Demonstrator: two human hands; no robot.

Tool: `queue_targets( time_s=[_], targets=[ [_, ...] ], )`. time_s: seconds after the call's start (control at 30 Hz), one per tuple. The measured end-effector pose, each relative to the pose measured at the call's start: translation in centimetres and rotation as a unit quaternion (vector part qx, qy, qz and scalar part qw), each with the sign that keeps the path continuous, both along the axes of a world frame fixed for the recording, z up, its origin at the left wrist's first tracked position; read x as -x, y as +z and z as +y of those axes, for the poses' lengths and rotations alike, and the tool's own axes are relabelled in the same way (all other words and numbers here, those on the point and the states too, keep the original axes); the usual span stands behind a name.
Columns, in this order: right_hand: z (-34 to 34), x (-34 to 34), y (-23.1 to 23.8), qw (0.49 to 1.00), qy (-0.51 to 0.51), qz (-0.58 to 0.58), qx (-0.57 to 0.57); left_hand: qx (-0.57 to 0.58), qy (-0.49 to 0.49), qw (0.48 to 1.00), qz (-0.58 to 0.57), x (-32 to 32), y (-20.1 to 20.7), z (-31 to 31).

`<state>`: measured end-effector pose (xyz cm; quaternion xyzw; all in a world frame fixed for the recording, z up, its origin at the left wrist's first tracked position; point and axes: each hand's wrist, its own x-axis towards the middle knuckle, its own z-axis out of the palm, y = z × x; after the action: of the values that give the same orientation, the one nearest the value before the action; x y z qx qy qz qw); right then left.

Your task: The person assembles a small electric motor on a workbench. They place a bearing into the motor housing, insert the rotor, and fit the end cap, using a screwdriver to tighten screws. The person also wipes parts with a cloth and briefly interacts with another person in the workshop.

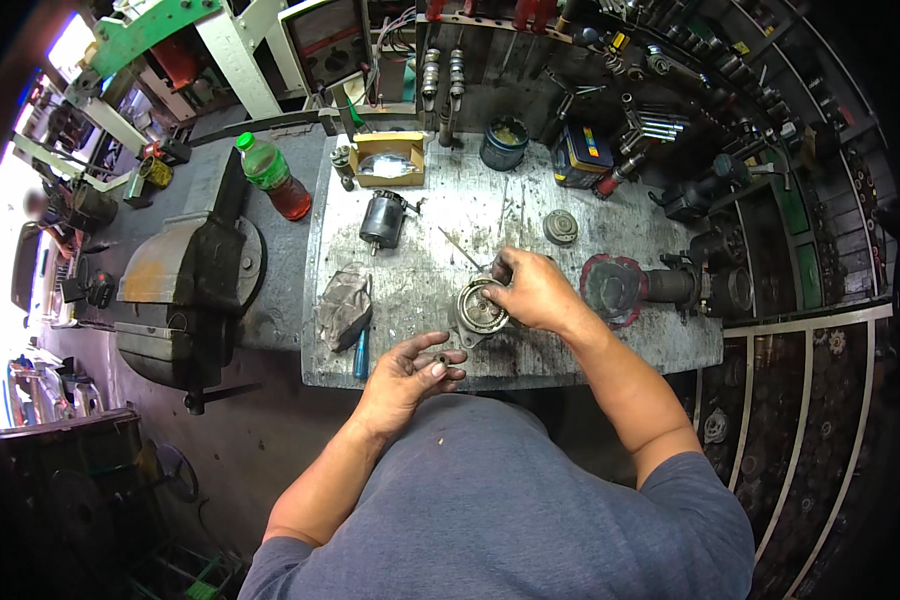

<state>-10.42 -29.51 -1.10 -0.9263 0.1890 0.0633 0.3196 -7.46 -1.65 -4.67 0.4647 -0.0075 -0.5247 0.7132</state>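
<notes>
On the bench in front of me sits a round metal housing (482, 312) with an open top and ring-shaped inside. My right hand (535, 288) is closed on its rim, the thumb reaching inside and the fingers bent over the far edge. Just nearer to me and to the left, my left hand (410, 372) is raised at the bench's front edge, palm turned up. A small dark round part (442, 358) sits between its thumb and curled fingers; its kind is too small to tell. A thin metal rod (457, 245) lies just beyond the housing.
A grey rag (343, 308) and blue-handled screwdriver (361, 352) lie left, below a black cylindrical motor (383, 220). Right are a round metal piece (561, 227) and a red-rimmed dish (612, 288). A vise (185, 280) and green-capped bottle (275, 180) stand farther left; tools (655, 128) hang behind.
</notes>
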Motion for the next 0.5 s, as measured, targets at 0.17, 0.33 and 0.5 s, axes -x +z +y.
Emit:
queue_targets(
  time_s=[0.17, 0.33, 0.5],
  targets=[
    [2.7, 3.6, 2.1, 0.960, 0.212, -0.169, -0.063, 0.017, -0.020, 0.998, -0.048, -0.2, 0.6, 0.0],
    [4.8, 5.8, 2.0, 0.944, 0.226, -0.149, -0.190, 0.035, -0.074, 0.993, -0.086, -0.1, 0.8, -0.6],
    [4.4, 6.7, 2.1, 0.934, 0.201, -0.143, -0.258, 0.000, -0.144, 0.982, -0.126, 0.2, 1.3, -1.1]
  ],
)
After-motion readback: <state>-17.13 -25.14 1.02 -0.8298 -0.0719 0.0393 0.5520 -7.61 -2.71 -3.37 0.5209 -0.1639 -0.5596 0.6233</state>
